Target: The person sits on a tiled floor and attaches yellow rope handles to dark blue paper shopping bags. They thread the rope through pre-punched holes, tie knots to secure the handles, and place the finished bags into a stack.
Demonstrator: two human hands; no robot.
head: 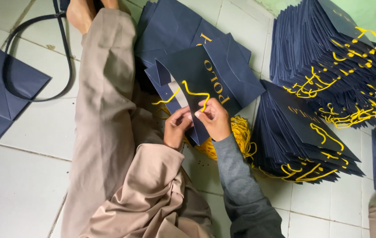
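Pinching a folded navy paper bag [205,75] at its top edge, the left hand [177,127] and right hand [214,118] grip beside its yellow cord handle [192,93], above loose yellow cords [238,132].

I sit on a pale tiled floor [24,185] with grey grout lines; at its top right edge rises what may be a green wall [373,17].
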